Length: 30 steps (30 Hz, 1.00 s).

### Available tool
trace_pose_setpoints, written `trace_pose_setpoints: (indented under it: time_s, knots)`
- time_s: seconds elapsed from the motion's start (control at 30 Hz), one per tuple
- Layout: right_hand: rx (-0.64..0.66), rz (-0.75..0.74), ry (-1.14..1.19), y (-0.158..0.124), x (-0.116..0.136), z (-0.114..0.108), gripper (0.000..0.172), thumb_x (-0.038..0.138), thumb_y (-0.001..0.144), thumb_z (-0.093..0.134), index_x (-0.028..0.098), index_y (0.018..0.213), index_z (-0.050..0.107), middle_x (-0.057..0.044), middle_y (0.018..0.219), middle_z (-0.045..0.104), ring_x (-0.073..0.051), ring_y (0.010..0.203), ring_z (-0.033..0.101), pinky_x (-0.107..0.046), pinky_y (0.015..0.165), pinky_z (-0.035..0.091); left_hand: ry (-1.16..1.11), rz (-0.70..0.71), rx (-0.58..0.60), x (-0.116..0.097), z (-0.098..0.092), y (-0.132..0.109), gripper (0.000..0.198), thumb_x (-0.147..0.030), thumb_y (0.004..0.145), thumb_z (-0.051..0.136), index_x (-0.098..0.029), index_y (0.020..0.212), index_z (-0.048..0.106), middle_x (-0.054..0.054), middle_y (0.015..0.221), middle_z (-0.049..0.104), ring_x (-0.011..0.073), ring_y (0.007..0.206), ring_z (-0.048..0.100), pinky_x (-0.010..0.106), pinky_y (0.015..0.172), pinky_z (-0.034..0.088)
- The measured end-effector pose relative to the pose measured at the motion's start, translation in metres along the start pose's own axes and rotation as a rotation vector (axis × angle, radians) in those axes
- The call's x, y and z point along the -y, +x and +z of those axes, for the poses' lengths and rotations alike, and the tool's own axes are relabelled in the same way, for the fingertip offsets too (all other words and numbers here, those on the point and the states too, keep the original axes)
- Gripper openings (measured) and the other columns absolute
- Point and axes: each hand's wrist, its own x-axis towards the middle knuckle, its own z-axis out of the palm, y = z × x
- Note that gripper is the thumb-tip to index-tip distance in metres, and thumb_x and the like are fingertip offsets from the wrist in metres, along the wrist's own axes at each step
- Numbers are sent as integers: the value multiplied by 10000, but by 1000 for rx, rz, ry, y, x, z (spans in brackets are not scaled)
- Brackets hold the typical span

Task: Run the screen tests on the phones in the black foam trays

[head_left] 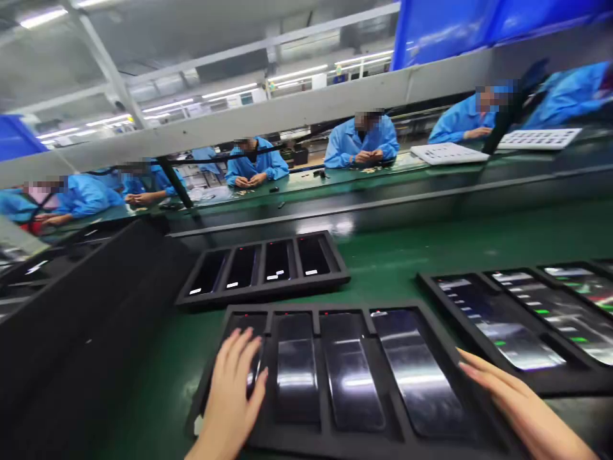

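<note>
A black foam tray (318, 358) lies before me with several dark-screened smartphones in its slots, among them a middle phone (352, 377) and a wide-looking right phone (421, 377). My left hand (232, 390) rests over the left phone (256, 367), fingers spread and stretched out, hiding most of it. Whether the fingertips press on the screen I cannot tell. At the tray's right side is my right hand (517, 396), its fingers extended and close together, nothing held in them. The fingertips are at the tray's edge; contact is unclear.
Behind is a second foam tray (263, 291) of phones with white labels. On the right, another tray (502, 380) holds phones with lit screens. Tall black foam (96, 332) stands left. All sit on a green bench (383, 249); co-workers in blue (361, 144) sit beyond.
</note>
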Motion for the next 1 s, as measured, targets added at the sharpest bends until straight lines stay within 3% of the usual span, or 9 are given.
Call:
trace_pose_setpoints:
  time_s: [0.1,0.17,0.23,0.4,0.67,0.8,0.87,0.93,1.0]
  knots:
    - [-31,7,-20,-10,5,-4,489,627,688,652,264,1004,744,-83,1118,696,-372,1079,637,-487,884,574,218,-257,196,24,19,16,589,-404,911,479,-106,1417,432,196,1551,321,503,1419,212,767,1005,338]
    - [-80,-65,-29,-23,12,8,547,606,759,629,265,1184,672,-66,1278,619,-354,1208,558,-522,1048,457,313,-372,321,30,30,23,673,-460,906,459,-96,1465,361,181,1590,233,535,1409,193,798,995,292]
    - [-48,-144,-34,-36,18,25,512,565,862,554,256,1266,607,-76,1310,596,-332,1200,569,-532,1050,452,362,-420,368,30,35,29,715,-513,913,424,-101,1487,318,171,1603,195,538,1393,220,775,989,318]
    - [15,-178,-52,-40,17,56,594,543,894,526,195,1373,470,-151,1390,516,-334,1270,506,-550,1049,440,376,-439,352,26,30,39,675,-504,948,310,-86,1479,311,196,1572,247,470,1266,419,641,862,495]
    - [122,-178,-10,-36,20,45,721,540,976,437,263,1553,106,-157,1307,559,-284,1208,568,-514,1011,474,365,-370,276,27,25,39,593,-417,991,267,-62,1465,303,225,1519,334,457,1223,452,653,827,507]
    - [45,-228,-127,-41,31,56,735,524,970,458,270,1559,99,-158,1441,440,-329,1315,454,-599,1056,401,289,-219,152,-8,34,42,494,-305,988,322,-49,1408,366,268,1541,264,468,1410,244,731,1022,344]
    - [-37,-270,-164,-42,36,65,689,485,974,472,258,1548,167,-144,1495,373,-332,1354,399,-581,1080,389,59,-58,90,-41,44,47,481,-281,960,418,-79,1395,380,246,1523,314,382,1421,284,605,1078,395]
    - [-54,-302,-133,-43,41,70,639,452,982,474,244,1531,223,-130,1506,359,-321,1372,373,-557,1104,375,-47,23,192,-74,56,54,533,-264,926,487,-105,1422,377,211,1538,328,371,1401,334,579,1059,443]
    - [-39,-295,-74,-45,45,73,601,440,984,479,249,1513,267,-121,1494,380,-316,1369,379,-562,1113,359,106,-20,335,-97,68,63,569,-222,903,501,-158,1456,384,159,1578,295,471,1408,277,751,976,410]
